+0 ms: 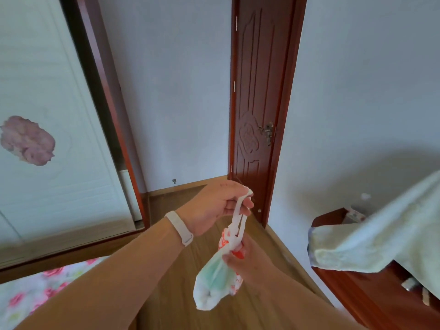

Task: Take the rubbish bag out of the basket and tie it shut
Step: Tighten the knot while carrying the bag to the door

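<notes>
A small white rubbish bag [215, 285] with red print hangs in the air in front of me, something pale green showing through it. My left hand [214, 207], a white band on its wrist, pinches the bag's stretched handles from above. My right hand [247, 259] grips the bag's twisted neck just below. The bag's lower part bulges and hangs free over the wooden floor. No basket is in view.
A dark red wooden door [259, 110] stands shut straight ahead. A white wardrobe [47, 139] with a pink flower sticker fills the left. A floral bedspread [31, 291] lies bottom left. A pale towel [385, 236] drapes over red wooden furniture [362, 296] at right.
</notes>
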`<control>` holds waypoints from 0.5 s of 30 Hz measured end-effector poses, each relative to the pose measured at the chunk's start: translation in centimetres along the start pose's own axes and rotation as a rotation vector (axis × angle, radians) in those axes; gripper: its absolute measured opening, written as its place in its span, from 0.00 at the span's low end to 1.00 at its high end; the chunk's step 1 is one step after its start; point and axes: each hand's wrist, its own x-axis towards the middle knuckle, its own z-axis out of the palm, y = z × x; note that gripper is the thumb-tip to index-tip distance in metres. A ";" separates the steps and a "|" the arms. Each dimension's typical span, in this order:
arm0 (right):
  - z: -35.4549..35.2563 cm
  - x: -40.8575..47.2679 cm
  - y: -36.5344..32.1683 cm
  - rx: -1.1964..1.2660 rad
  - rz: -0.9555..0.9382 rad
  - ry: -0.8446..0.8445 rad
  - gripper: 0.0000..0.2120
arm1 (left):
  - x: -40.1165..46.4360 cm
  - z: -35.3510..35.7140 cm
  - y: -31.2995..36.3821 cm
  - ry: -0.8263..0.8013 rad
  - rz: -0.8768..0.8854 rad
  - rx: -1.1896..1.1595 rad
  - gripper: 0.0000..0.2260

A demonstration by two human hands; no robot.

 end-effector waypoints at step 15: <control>-2.7 20.4 1.6 0.060 0.075 0.009 0.13 | 19.9 -12.4 -3.0 0.074 -0.063 -0.087 0.16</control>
